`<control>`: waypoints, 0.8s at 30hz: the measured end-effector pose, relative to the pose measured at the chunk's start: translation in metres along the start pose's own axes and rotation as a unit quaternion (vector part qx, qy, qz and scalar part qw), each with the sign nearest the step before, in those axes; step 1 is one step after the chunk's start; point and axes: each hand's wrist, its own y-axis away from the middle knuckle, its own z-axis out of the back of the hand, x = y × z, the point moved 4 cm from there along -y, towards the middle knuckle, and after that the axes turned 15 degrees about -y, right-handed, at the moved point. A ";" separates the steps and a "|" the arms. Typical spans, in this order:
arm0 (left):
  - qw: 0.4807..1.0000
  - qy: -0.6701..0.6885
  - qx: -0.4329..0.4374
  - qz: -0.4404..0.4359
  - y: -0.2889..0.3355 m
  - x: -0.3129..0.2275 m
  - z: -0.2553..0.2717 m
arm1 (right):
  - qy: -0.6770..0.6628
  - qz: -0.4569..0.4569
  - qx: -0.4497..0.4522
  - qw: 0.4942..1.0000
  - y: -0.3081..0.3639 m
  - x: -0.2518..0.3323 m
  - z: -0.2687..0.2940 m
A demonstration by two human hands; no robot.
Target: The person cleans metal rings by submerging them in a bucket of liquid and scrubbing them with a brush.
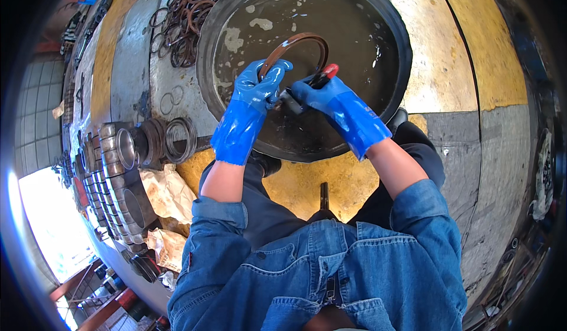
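My left hand (pixel 255 90), in a wet blue rubber glove, is closed around the left side of a reddish-brown ring (pixel 305 36), which stands tilted up above the water. My right hand (pixel 328 96), gloved the same way, grips a dark hand tool (pixel 293 102) with a red end showing above the thumb; its exact kind I cannot make out. The tool's dark, blocky end lies close to my left fingers, near the ring's lower part, which the gloves hide. Both hands are over a wide black round tub (pixel 403 59) of murky brown water with patches of foam.
A heap of brown and dark rings (pixel 192 18) lies left of the tub. Metal rings (pixel 180 140) and rows of metal sleeves (pixel 109 171) stand at the left, beside crumpled brown paper (pixel 167 190). Yellow and grey floor plates (pixel 443 47) extend to the right.
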 end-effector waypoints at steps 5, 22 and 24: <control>0.999 -0.031 -0.004 0.028 0.004 -0.008 -0.005 | 0.341 0.179 -0.163 0.908 0.001 0.012 0.015; 0.998 -0.056 0.021 0.033 0.003 -0.001 -0.009 | 0.153 -0.054 -0.055 0.985 -0.019 -0.010 0.023; 0.999 -0.036 0.013 0.031 0.003 0.001 -0.010 | 0.014 -0.020 0.007 1.000 -0.006 -0.013 0.020</control>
